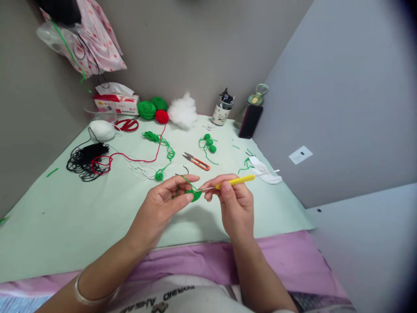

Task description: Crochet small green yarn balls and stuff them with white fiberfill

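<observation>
Between thumb and fingers, my left hand (pixel 166 198) pinches a small green crochet piece (pixel 196 195), with green yarn (pixel 188 181) running over its fingers. My right hand (pixel 236 202) is closed round the yellow handle of a crochet hook (pixel 239 181). The hook's metal shaft points left and its tip meets the top of the green piece; whether a loop is on it is too small to tell. Both hands are held above the near part of the table. Just beyond them lie orange-handled thread snips (pixel 197 161) and a small green yarn ball (pixel 159 175).
Several small green balls (pixel 210 142) lie mid-table. Black yarn (pixel 87 161), white yarn (pixel 102 130) and red scissors (pixel 127 125) are at left. Along the back stand a tissue box (pixel 116 104), white stuffing (pixel 183 111), a pen cup (pixel 223 111) and a phone (pixel 250 121) against a bottle.
</observation>
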The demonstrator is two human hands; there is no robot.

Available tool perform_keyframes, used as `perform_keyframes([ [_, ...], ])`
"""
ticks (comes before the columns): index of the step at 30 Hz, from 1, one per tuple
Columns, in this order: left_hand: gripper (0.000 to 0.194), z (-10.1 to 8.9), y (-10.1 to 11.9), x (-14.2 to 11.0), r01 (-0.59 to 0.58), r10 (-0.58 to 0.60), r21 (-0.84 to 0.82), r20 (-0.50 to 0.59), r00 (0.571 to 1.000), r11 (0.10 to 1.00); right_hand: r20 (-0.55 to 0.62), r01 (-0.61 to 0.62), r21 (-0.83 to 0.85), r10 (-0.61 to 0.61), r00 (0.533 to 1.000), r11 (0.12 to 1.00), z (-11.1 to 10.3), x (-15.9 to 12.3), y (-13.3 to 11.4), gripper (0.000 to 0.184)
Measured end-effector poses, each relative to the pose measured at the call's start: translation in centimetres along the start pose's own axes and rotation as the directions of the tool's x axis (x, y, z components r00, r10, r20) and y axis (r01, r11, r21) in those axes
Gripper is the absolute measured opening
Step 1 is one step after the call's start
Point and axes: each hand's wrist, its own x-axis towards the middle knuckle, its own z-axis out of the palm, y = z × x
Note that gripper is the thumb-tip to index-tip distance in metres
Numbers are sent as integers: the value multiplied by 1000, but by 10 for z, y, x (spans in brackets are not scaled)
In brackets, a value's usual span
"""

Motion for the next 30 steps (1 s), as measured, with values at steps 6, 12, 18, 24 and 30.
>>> perform_keyframes([
  [6, 26, 0, -3, 0, -89, 99, 140, -59, 993, 986, 124, 276, -343, -248, 961, 898, 1, -8, -5, 23],
  [12, 35, 9, -4, -3, -95, 100, 61, -92, 991, 994, 348, 624, -599, -539, 767, 502, 5, -14, 10, 32],
  [18, 42, 6, -2, 4, 250, -235, -368, 84, 968, 896, 166, 494, -554, -493, 854, 670, 4, -13, 10, 30],
  [24, 35, 4, 1, 3, 114, -112, -241, 23, 993, 964, -62, 159, -115, -167, 984, 980, 5, -4, 3, 18],
  [30, 35, 10, -3, -1, 55, -59, -156, -21, 998, 986, 26, 218, -291, -220, 975, 932, 9, -5, 7, 21],
])
